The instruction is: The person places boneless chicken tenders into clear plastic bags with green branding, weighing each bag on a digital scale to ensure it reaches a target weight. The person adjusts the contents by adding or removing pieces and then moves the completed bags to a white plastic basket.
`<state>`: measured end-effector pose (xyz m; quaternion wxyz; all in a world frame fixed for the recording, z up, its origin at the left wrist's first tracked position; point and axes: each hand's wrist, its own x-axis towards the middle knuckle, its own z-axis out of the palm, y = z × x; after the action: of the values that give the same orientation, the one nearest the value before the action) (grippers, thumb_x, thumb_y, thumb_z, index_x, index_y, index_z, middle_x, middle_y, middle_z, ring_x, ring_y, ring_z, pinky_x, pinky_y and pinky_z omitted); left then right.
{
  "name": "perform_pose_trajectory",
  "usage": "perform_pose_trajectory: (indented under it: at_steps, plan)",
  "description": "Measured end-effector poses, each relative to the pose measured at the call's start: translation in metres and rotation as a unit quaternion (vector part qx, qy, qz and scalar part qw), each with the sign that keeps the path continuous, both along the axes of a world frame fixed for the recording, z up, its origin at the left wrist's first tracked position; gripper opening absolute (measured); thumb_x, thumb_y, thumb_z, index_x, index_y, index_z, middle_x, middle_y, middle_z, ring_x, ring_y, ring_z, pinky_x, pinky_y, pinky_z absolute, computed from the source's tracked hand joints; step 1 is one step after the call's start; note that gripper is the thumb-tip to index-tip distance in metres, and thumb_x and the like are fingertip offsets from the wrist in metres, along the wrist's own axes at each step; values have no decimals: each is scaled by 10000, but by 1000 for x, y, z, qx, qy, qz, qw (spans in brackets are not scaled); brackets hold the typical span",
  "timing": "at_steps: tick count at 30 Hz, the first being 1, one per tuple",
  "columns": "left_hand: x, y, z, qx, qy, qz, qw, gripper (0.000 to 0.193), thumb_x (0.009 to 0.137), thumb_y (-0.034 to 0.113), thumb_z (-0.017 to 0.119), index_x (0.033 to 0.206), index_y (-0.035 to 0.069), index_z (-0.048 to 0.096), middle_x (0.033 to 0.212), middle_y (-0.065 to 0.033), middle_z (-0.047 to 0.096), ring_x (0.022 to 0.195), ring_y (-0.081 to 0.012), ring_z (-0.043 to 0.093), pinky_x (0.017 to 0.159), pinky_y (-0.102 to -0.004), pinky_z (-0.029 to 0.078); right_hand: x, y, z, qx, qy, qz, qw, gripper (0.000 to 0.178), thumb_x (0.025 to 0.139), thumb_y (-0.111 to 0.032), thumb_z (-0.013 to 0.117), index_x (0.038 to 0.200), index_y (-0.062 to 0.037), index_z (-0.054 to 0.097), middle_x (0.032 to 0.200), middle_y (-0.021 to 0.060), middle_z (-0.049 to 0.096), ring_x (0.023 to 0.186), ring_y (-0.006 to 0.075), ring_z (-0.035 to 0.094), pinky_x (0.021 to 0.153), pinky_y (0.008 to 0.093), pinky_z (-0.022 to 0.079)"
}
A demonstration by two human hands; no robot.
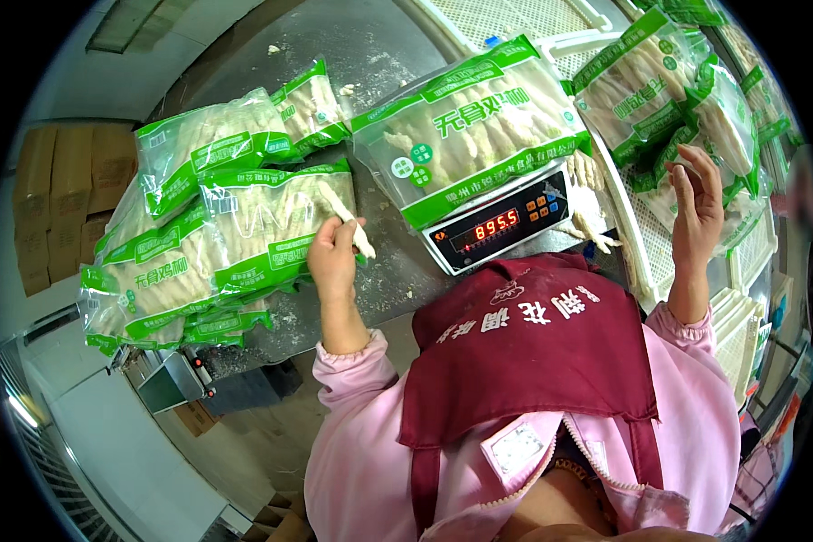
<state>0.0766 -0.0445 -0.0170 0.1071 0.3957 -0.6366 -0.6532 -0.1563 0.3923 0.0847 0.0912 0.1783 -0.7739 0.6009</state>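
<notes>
Between the thumb and fingers of my left hand [334, 262] is a pale breaded chicken strip [345, 215], held in front of a pile of bags. My right hand [698, 203] is raised at the right with bent fingers apart and nothing in it, near several filled bags [655, 86]. A large clear and green bag of strips [470, 126] lies on a digital scale [506, 226] with a lit red display. Loose chicken strips [592, 212] lie beside the scale, partly hidden by the bag.
Filled green bags [217, 217] are stacked on the left of the metal table [397, 54], which has white crumbs on it. White mesh trays [515, 18] stand at the back and right. Brown cartons [68, 190] are at the far left.
</notes>
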Motion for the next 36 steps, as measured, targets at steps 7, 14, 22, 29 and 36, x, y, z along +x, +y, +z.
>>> perform_pose_trajectory:
  at_steps: [7, 14, 22, 29, 36]
  plan:
    - [15, 19, -47, -44, -77, 20, 996, 163, 913, 134, 680, 801, 17, 661, 668, 47, 567, 569, -39, 449, 516, -252, 332, 1, -12, -2, -9, 2, 29, 1000, 263, 1000, 10, 587, 1261, -3, 622, 1340, 91, 530, 1185, 168, 583, 1011, 337, 532]
    - [-7, 20, -73, -95, -98, 8, 991, 335, 907, 190, 713, 1134, -54, 691, 857, -57, 725, 701, -104, 617, 641, -272, 474, 3, -13, -2, 1, -21, 23, 1000, 240, 1004, 4, 585, 1237, 5, 640, 1322, 88, 527, 1189, 170, 580, 1012, 329, 528]
    - [-21, 18, -68, -266, -182, -96, 942, 375, 916, 237, 685, 1213, 8, 683, 1042, -189, 733, 870, -267, 712, 761, -342, 532, 1, -11, -4, 12, -29, 32, 999, 235, 1010, -2, 576, 1235, 11, 646, 1331, 91, 525, 1192, 164, 573, 992, 311, 515]
    - [-19, 71, -17, -273, 106, -4, 956, 492, 993, 309, 629, 1362, -7, 550, 1385, -192, 575, 1244, -325, 573, 1004, -401, 480, -5, -52, -1, 101, 26, 91, 990, 176, 983, 28, 596, 1143, 24, 669, 1281, 70, 559, 1125, 144, 604, 962, 264, 487]
    - [-48, 103, 4, -360, 93, -11, 928, 645, 870, 423, 760, 1280, -44, 585, 1401, -252, 536, 1275, -425, 510, 1081, -464, 402, -16, -223, 31, 160, 176, 294, 926, 278, 870, -33, 724, 1143, -58, 675, 1158, 134, 653, 1012, 345, 655, 864, 392, 536]
